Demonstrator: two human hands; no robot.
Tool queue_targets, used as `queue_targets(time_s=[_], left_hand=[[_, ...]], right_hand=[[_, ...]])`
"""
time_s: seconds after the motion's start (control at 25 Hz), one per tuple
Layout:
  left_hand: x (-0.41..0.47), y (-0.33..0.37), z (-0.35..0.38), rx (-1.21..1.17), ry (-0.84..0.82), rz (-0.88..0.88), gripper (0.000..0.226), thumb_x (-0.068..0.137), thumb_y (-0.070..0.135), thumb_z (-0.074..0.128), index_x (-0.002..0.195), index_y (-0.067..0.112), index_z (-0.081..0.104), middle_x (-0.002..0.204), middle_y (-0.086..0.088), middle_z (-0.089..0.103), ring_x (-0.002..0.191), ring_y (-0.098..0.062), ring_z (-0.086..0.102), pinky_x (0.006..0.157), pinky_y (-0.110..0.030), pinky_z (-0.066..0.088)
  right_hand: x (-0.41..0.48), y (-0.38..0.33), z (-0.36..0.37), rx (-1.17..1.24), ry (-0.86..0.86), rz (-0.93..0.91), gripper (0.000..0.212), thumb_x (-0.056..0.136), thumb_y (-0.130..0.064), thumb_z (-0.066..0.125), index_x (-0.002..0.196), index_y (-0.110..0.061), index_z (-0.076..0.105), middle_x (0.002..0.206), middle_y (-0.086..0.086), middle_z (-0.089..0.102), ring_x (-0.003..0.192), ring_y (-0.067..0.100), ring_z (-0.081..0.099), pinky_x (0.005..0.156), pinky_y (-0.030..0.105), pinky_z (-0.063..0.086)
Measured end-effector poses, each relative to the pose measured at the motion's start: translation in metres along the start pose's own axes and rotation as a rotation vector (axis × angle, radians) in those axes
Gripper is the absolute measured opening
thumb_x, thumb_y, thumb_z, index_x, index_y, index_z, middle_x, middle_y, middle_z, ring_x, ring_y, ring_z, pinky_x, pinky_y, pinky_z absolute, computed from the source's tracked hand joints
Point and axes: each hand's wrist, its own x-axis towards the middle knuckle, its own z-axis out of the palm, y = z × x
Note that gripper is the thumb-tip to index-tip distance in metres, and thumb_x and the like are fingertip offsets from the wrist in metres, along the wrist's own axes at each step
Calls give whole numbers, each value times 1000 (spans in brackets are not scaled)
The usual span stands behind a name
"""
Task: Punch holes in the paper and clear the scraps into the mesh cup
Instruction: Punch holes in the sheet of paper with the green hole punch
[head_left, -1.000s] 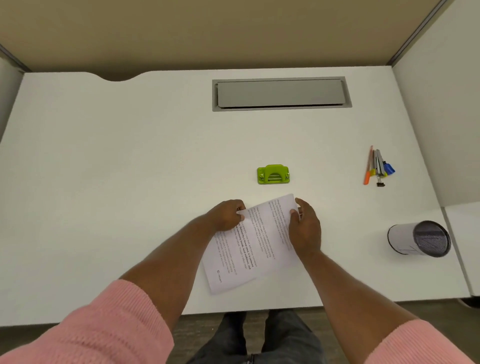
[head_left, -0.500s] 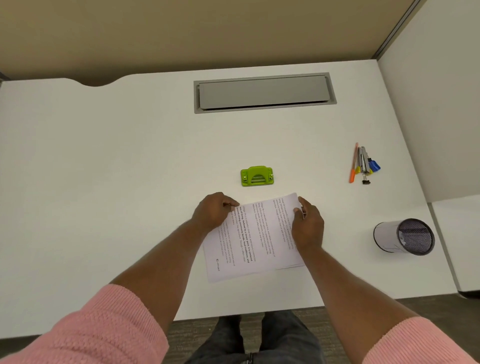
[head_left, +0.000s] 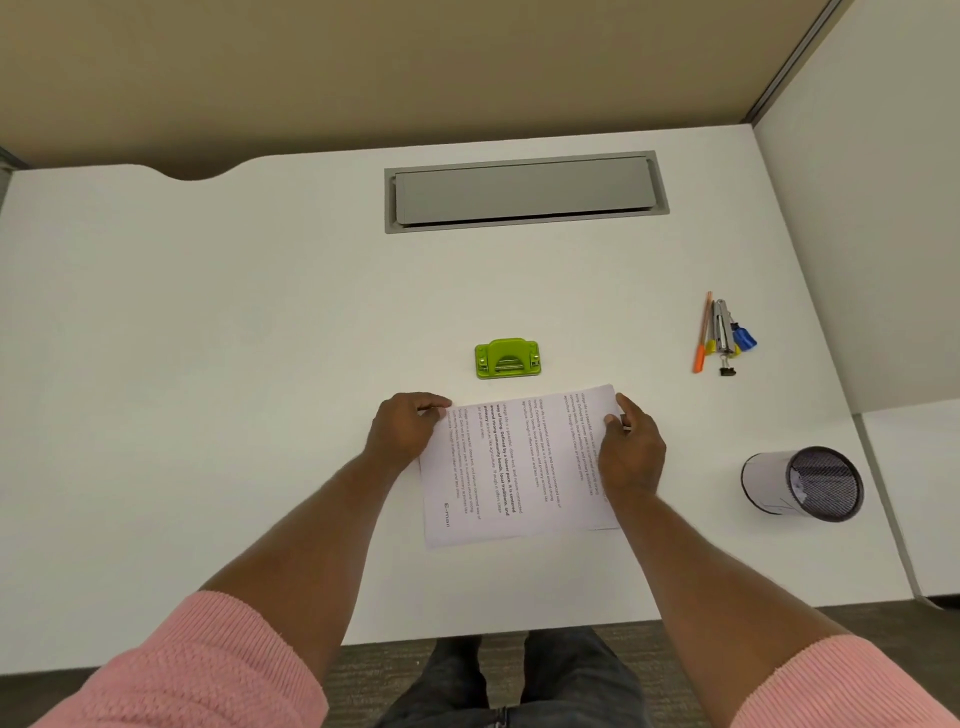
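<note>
Paper (head_left: 514, 467): one printed sheet, flat on the desk (head_left: 208, 364), text running sideways to the viewer. Bold lines partly legible: "slower pace", "community bonds, local traditions". The rest is too small to read.

Left hand (head_left: 402, 428): fingers curled over the sheet's far left corner, holding it. Right hand (head_left: 631, 449): grips the far right edge, thumb on the page.

Punch (head_left: 507, 358): green, no marking legible, just beyond the sheet's far edge, not touching.

Cup (head_left: 802, 483): on its side, well right of the sheet. Pens (head_left: 719, 335) lie beyond it.

Change: a second ago the sheet lay skewed, its far right corner raised; it now sits nearly square to the desk edge.
</note>
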Motion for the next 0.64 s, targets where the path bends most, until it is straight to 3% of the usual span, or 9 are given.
queue_targets(time_s=[0.12, 0.32, 0.64], left_hand=[[0, 0, 4, -53, 42, -21, 20, 96, 13, 66, 108, 18, 81, 115, 0, 77, 112, -12, 67, 96, -21, 44], [14, 7, 5, -128, 116, -68, 18, 95, 12, 68, 109, 12, 80, 116, -4, 77, 112, -15, 67, 94, -19, 42], [40, 12, 0, -306, 194, -236, 17, 88, 18, 78, 103, 10, 80, 111, -7, 77, 108, -24, 71, 103, -39, 53]], right_hand=[[4, -2, 1, -2, -6, -6, 37, 102, -15, 56, 138, -20, 63, 123, 7, 66, 117, 24, 62, 107, 36, 47], [14, -8, 4, 81, -1, -1, 39, 99, -10, 60, 136, -18, 64, 117, 7, 68, 108, 23, 64, 100, 25, 44], [31, -22, 9, 165, 28, 24, 37, 94, -8, 65, 129, -18, 70, 111, 4, 71, 95, 15, 63, 96, 24, 47]])
